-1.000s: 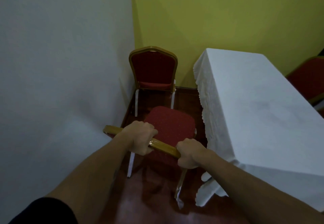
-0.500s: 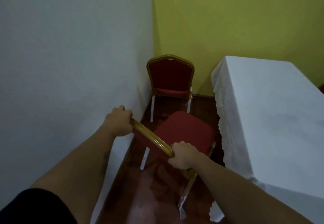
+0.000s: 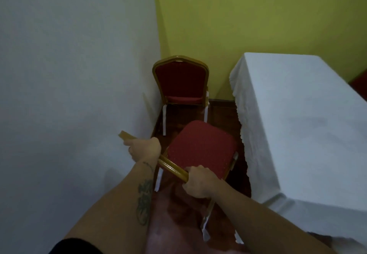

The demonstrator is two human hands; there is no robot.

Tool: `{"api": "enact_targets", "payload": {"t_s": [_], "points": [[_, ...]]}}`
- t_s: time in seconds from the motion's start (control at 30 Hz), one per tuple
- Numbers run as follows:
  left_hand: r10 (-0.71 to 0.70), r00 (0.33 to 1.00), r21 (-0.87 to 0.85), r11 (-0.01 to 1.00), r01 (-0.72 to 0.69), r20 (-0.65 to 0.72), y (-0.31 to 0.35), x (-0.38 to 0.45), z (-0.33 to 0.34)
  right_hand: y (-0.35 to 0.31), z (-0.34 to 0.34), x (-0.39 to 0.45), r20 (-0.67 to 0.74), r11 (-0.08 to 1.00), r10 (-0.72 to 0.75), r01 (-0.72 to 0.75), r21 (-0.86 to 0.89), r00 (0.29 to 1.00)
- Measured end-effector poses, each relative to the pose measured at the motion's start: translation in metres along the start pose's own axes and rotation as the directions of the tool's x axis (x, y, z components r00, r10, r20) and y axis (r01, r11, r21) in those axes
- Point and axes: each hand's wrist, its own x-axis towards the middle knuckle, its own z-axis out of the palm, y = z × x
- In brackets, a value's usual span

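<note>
A red-cushioned chair (image 3: 201,147) with a gold frame stands just in front of me, its back towards me. Both hands hold the gold top rail of its backrest. My left hand (image 3: 144,149) grips the rail near its left end, close to the white wall. My right hand (image 3: 198,180) grips the rail's right end. The seat points away from me, angled right towards the table. Its white-wrapped legs show below.
A second red and gold chair (image 3: 180,80) stands in the corner facing me. A table under a white cloth (image 3: 297,124) fills the right side. A white wall (image 3: 69,75) is on the left, a yellow wall (image 3: 258,15) behind. The narrow floor strip (image 3: 178,224) is dark red-brown.
The chair has stayed in my grip and swung a little, its rail's left end now nearer the white wall. My view has shifted slightly; my left hand sits further along the rail.
</note>
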Motion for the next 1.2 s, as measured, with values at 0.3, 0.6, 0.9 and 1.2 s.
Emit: {"api": "enact_targets", "payload": {"t_s": [0.3,0.6,0.9,1.2], "points": [[0.122,0.988,0.110,0.985,-0.133,0.099,0.015,0.034,0.002,-0.041,-0.010,0.005,-0.044,0.981,0.187,-0.184,0.065,0.981],[0.240,0.939,0.195,0.937,-0.291,0.248,0.024,0.081,-0.010,-0.099,0.011,0.008,-0.121,0.964,0.264,-0.257,0.072,0.957],[0.377,0.773,0.250,0.795,-0.553,0.511,0.039,0.111,0.002,-0.128,0.017,0.012,-0.092,0.941,0.323,-0.309,0.138,0.942],[0.407,0.652,0.220,0.717,-0.662,0.639,0.049,0.149,0.047,-0.126,0.008,0.027,-0.069,0.939,0.341,-0.335,0.082,0.938]]}}
